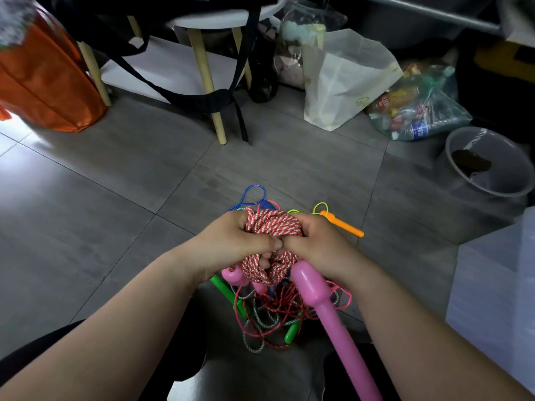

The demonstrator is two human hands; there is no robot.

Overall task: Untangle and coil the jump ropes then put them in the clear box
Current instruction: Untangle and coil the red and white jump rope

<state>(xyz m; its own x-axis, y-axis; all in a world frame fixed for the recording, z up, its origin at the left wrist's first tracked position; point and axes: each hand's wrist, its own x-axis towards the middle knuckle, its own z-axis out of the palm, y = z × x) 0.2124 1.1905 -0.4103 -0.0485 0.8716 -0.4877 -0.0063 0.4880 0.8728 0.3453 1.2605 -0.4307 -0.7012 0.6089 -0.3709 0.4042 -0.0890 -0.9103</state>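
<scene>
Coiling step, centre frame: left hand (231, 237) and right hand (317, 243) curled tight around red-and-white rope bundle (272, 224). Next, probably: tucking pink handle (314, 287) in, clear of tangle (270, 315) below.

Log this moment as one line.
left hand: grips red-white rope bundle | right hand: grips same bundle | pink handle: below right hand | tangled ropes: on floor

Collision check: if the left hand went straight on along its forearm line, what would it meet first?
The red-and-white rope coil, which the left hand grips; just beyond, probably the right hand, whose thumb seems to touch it. Depth unclear.
</scene>
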